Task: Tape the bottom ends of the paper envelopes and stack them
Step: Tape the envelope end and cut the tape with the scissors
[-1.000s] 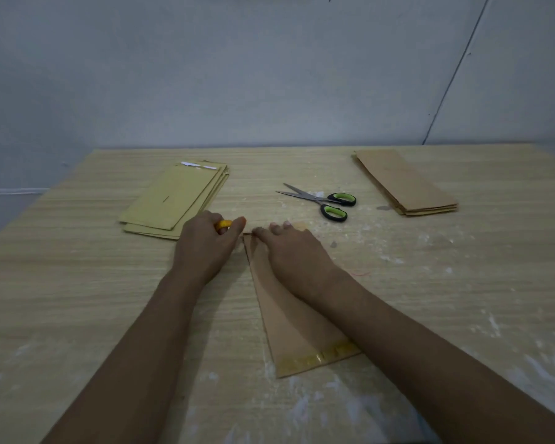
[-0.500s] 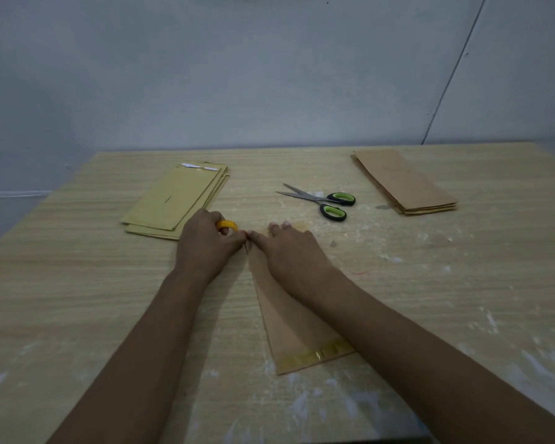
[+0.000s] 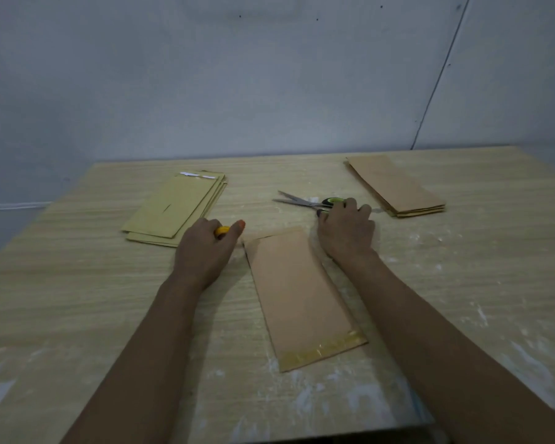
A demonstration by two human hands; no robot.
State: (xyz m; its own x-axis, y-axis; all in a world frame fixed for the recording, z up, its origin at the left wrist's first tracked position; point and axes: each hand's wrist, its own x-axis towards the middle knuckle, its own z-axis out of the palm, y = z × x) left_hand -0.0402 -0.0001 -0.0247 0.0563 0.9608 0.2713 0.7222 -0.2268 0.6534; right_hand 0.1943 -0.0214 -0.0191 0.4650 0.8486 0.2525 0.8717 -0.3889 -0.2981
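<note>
Left hand [image 3: 202, 251] lies knuckles-up on the table [image 3: 77, 299], fingers curled round a yellow tape roll [image 3: 221, 231]; only a sliver of the roll shows between thumb and fingers. Thumb tip points toward the far-left corner of the brown envelope [image 3: 297, 293], just short of it.

Right hand [image 3: 346, 232] reaches past the envelope's far-right corner and sits over the handles of the scissors [image 3: 302, 201]. Fingers bend down on the green-and-black handles; whether they actually grasp them I cannot tell. Blades open slightly, pointing toward the left edge.

Envelope lies flat between the two forearms, long axis running from near edge to far, slightly slanted. Glossy tape strip [image 3: 326, 349] runs across its near end.

Yellow-green envelope stack [image 3: 177, 208] lies beyond the left hand toward the far-left corner, a white strip at its far end. Brown envelope stack [image 3: 394, 187] lies toward the far-right corner, just beside the right hand's fingertips. White smears dot the wood near the front edge. Grey wall [image 3: 269, 75] behind the far edge.
</note>
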